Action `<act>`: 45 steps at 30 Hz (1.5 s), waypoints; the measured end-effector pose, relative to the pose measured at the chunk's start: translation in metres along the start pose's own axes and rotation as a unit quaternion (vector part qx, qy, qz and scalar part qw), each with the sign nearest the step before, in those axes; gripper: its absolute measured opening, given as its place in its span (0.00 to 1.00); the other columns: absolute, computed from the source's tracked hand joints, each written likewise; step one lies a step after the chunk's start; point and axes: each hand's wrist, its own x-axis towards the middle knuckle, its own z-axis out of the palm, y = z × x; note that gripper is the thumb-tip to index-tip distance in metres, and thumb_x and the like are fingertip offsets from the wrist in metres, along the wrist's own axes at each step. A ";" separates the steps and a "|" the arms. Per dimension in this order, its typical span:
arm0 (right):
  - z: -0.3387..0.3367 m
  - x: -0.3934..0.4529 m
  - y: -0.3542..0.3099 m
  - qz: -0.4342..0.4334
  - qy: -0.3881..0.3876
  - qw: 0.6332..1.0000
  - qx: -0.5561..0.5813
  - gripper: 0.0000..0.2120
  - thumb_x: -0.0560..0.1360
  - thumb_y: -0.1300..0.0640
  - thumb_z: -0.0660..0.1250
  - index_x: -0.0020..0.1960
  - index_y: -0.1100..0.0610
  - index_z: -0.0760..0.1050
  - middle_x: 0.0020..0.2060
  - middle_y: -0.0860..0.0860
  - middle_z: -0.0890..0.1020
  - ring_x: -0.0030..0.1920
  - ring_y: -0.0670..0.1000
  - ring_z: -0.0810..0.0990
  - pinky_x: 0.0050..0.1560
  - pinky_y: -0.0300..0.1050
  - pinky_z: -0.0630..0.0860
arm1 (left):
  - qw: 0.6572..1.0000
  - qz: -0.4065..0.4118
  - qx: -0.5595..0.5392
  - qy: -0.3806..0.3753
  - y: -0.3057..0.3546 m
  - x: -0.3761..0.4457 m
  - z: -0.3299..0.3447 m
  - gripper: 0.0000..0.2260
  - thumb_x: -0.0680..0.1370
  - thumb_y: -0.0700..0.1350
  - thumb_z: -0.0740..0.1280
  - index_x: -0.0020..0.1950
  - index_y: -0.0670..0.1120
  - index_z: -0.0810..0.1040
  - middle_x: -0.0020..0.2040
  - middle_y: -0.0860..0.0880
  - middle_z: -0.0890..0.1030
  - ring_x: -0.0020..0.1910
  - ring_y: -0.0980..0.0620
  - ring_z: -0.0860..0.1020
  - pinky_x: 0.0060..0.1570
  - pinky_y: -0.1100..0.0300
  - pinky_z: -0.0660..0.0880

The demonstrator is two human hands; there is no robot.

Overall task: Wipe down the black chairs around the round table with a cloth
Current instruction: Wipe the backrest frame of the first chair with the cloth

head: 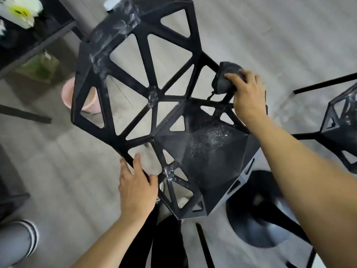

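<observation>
We grip the dark grey bunched cloth [224,80] in our right hand [249,95], fingers curled over it, pressing it on the rim strut of the black openwork triangulated plastic chair [202,147]. The strut's long axis runs from these fingers down toward the seat edge. Dusty white streaks lie leftward, beyond the fingertips; the right hand is nearer. Our left hand [137,188] holds the opposite rim, thumb and fingers clasped on it. Count: two chairs visible, the second black chair [340,124] right of the right hand; one cloth.
</observation>
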 end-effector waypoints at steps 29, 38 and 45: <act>0.059 0.048 0.072 0.221 -0.118 0.962 0.105 0.20 0.75 0.65 0.59 0.64 0.49 0.71 0.55 0.61 0.78 0.55 0.67 0.77 0.57 0.63 0.75 | 0.932 -0.147 -0.231 0.238 0.026 0.065 0.025 0.17 0.80 0.37 0.64 0.68 0.46 0.79 0.57 0.44 0.85 0.55 0.39 0.82 0.58 0.51 0.75; 0.035 -0.014 0.102 0.346 -0.087 0.926 0.123 0.16 0.76 0.63 0.59 0.62 0.52 0.68 0.53 0.61 0.78 0.53 0.66 0.78 0.48 0.59 0.76 | 0.980 -0.054 -0.078 0.177 0.063 0.139 -0.015 0.15 0.79 0.35 0.60 0.61 0.46 0.81 0.50 0.39 0.83 0.51 0.35 0.79 0.42 0.54 0.68; 0.023 -0.067 0.116 0.415 -0.081 0.900 0.102 0.14 0.75 0.62 0.59 0.60 0.53 0.67 0.57 0.60 0.77 0.57 0.68 0.76 0.56 0.71 0.74 | 0.988 0.035 -0.003 0.150 0.091 0.167 -0.024 0.14 0.79 0.35 0.59 0.59 0.43 0.80 0.48 0.36 0.80 0.50 0.34 0.78 0.43 0.51 0.71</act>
